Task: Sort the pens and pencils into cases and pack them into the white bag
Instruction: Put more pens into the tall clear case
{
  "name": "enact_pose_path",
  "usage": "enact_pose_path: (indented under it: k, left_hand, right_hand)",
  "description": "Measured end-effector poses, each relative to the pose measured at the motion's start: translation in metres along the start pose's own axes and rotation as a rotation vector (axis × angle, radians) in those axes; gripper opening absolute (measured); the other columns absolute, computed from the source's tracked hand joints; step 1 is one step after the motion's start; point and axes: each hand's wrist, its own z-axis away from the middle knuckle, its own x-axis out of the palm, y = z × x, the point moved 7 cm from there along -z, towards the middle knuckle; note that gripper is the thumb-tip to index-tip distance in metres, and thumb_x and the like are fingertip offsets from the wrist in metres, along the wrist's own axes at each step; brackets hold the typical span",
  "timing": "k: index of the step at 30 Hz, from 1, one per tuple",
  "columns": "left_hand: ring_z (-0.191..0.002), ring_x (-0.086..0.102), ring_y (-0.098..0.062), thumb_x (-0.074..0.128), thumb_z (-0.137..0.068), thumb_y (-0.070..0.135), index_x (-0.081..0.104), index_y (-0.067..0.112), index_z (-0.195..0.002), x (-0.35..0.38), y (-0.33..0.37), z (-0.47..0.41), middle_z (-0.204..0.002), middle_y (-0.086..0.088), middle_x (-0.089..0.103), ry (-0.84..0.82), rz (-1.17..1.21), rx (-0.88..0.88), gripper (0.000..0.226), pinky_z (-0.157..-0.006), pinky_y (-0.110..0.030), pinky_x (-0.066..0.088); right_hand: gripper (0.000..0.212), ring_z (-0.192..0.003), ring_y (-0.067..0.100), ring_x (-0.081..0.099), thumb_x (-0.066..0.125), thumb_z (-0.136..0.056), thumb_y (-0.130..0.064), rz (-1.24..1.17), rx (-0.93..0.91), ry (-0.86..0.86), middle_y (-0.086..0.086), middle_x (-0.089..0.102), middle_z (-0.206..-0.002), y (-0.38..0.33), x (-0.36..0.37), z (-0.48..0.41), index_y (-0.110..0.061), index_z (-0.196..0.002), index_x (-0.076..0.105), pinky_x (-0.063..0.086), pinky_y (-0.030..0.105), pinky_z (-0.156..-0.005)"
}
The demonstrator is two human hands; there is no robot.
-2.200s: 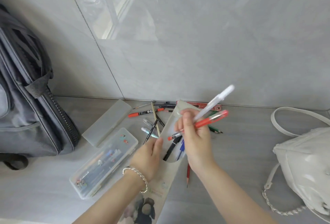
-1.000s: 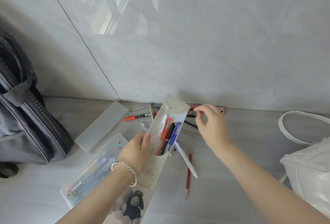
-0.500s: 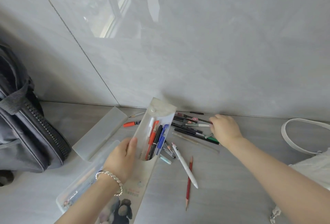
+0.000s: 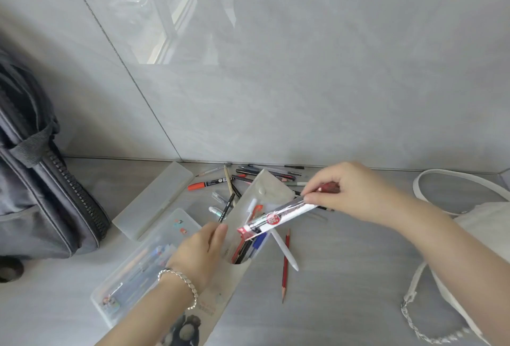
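My left hand (image 4: pixel 202 249) holds a flat translucent pouch case (image 4: pixel 271 194) by its left edge, its flap open; several pens (image 4: pixel 248 249) lie inside. My right hand (image 4: pixel 350 192) grips a long red-and-white packet (image 4: pixel 276 218) by its upper end, its lower end over the pouch mouth. A clear plastic pencil box (image 4: pixel 154 257) with pens inside lies left of the pouch. Loose pens and pencils (image 4: pixel 256 173) are scattered along the wall. A white pen (image 4: pixel 284 249) and a red pencil (image 4: pixel 285 265) lie right of the pouch. The white bag (image 4: pixel 480 218) sits at the right edge.
A dark grey backpack (image 4: pixel 36 180) stands against the wall at the left. A frosted box lid (image 4: pixel 154 199) lies beside the clear box. An orange-capped marker (image 4: pixel 209 184) lies near it. The bag's chain strap (image 4: pixel 425 334) trails at the lower right. A grey tiled wall rises behind.
My right hand has lifted the red-and-white packet from the pile by the wall and brought it left over the pouch. My left hand still holds the pouch.
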Motion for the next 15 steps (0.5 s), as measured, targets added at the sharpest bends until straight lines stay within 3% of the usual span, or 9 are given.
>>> enact_pose_path:
  k: [3, 6, 11, 13, 15]
  left_hand:
    - [-0.076, 0.053, -0.014, 0.029, -0.097, 0.04, 0.046, 0.035, -0.078, 0.003, 0.015, 0.011, -0.072, 0.009, 0.056, 0.0, -0.002, 0.087, 0.026, -0.062, -0.022, 0.037]
    - [-0.078, 0.055, -0.018, 0.031, -0.097, 0.038, 0.055, 0.026, -0.09, 0.004, 0.023, 0.018, -0.076, 0.005, 0.06, 0.032, 0.028, 0.13, 0.028, -0.069, -0.027, 0.039]
    - [-0.062, 0.047, -0.014, 0.031, -0.098, 0.034, 0.043, 0.024, -0.069, 0.003, 0.018, 0.018, -0.062, 0.006, 0.048, 0.062, 0.116, 0.069, 0.033, -0.06, -0.024, 0.036]
    - [-0.06, 0.045, -0.009, 0.031, -0.098, 0.034, 0.041, 0.023, -0.065, 0.001, 0.017, 0.017, -0.061, 0.005, 0.047, 0.084, 0.159, 0.058, 0.036, -0.058, -0.019, 0.034]
    - [-0.057, 0.043, -0.008, 0.031, -0.098, 0.034, 0.04, 0.022, -0.063, 0.0, 0.02, 0.017, -0.058, 0.006, 0.044, 0.094, 0.178, 0.068, 0.037, -0.055, -0.019, 0.033]
  right_hand:
    - [0.01, -0.067, 0.007, 0.061, 0.076, -0.072, -0.028, 0.027, -0.009, -0.041, -0.004, 0.069, -0.074, -0.009, 0.027, -0.009, -0.031, -0.075, 0.067, 0.047, 0.023, -0.067]
    - [0.015, -0.075, 0.008, 0.056, 0.067, -0.082, -0.027, 0.053, -0.037, -0.093, -0.005, 0.064, -0.086, -0.018, 0.063, -0.012, -0.026, -0.097, 0.064, 0.045, 0.024, -0.076]
    - [0.029, -0.104, 0.008, 0.051, 0.046, -0.094, -0.012, 0.058, -0.165, 0.043, -0.002, 0.05, -0.13, -0.029, 0.094, -0.006, -0.016, -0.121, 0.058, 0.03, 0.004, -0.086]
    - [0.036, -0.122, 0.016, 0.044, 0.043, -0.093, -0.013, 0.18, -0.205, 0.115, 0.003, 0.042, -0.141, -0.026, 0.102, -0.003, -0.015, -0.128, 0.052, 0.029, 0.015, -0.1]
    - [0.043, -0.124, 0.024, 0.038, 0.042, -0.087, -0.022, 0.37, -0.237, 0.216, 0.011, 0.046, -0.138, -0.025, 0.108, 0.001, -0.016, -0.128, 0.048, 0.037, 0.035, -0.104]
